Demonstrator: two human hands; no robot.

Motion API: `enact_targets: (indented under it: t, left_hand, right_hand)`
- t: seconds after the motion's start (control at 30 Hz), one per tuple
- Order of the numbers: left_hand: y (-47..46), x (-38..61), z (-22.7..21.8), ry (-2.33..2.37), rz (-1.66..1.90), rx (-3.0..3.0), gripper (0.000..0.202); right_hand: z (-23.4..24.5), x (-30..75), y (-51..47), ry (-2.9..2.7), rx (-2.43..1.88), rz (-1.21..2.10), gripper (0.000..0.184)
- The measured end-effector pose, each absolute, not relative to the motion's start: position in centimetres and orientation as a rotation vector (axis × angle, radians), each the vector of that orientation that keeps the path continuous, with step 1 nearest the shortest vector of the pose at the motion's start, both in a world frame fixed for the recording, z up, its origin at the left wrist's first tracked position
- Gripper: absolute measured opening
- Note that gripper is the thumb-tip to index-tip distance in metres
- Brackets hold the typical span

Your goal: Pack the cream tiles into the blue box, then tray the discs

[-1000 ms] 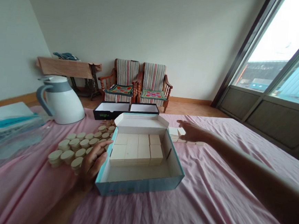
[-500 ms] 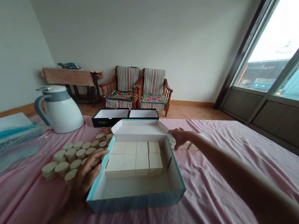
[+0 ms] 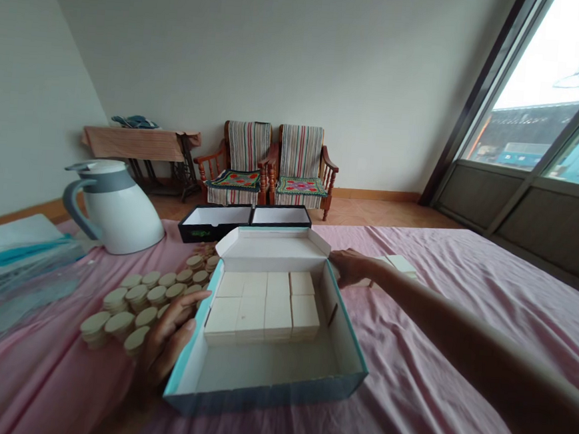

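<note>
An open teal-edged cardboard box (image 3: pixel 344 345) lies on the pink cloth, its lid flap up at the back. Several cream square blocks (image 3: pixel 265 302) fill its far half. My left hand (image 3: pixel 166 344) rests against the box's left wall, fingers curled on the rim. My right hand (image 3: pixel 350 266) reaches past the box's far right corner and is closed over loose cream blocks (image 3: pixel 400 263) lying on the cloth; which block it grips is hidden.
Several round cream discs (image 3: pixel 137 299) are stacked left of the box. A white and grey jug (image 3: pixel 120 207) stands at the back left, and a black two-part tray (image 3: pixel 244 219) behind the box. A plastic bag (image 3: pixel 9 268) lies far left. Two wooden chairs (image 3: pixel 273 165) stand by the wall.
My right hand has drawn back toward the box's far corner and closed over the loose blocks. The box has come nearer. My left hand stays on the left wall.
</note>
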State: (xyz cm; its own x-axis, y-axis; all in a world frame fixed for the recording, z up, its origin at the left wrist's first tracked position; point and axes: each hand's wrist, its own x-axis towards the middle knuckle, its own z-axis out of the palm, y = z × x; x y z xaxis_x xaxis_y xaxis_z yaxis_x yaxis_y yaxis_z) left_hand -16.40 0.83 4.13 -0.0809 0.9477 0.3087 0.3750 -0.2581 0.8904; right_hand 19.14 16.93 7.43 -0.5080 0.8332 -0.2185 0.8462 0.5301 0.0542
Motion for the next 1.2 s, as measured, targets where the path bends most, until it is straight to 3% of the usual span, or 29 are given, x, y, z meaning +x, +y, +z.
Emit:
enact_targets:
  t: [0.3, 0.43, 0.73, 1.0, 1.2]
  left_hand:
    - [0.4, -14.8, 5.0, 1.485, 1.440, 1.538, 0.053]
    - [0.3, -15.2, 4.9, 1.442, 1.394, 1.526, 0.051]
    - [0.4, -15.8, 4.6, 1.366, 1.330, 1.609, 0.046]
    - [0.3, -15.8, 4.5, 1.317, 1.340, 1.656, 0.042]
    - [0.3, -15.6, 4.6, 1.307, 1.363, 1.626, 0.044]
  right_hand:
    - [7.0, 19.0, 18.3, 2.523, 1.372, -0.292, 0.049]
    - [6.4, 19.1, 18.2, 2.561, 1.394, -0.213, 0.045]
    - [5.6, 19.7, 17.4, 2.687, 1.591, -0.011, 0.064]
    - [11.1, 21.0, 15.3, 2.641, 1.929, 0.157, 0.063]
    - [15.7, 18.4, 11.1, 2.773, 1.841, 0.169, 0.059]
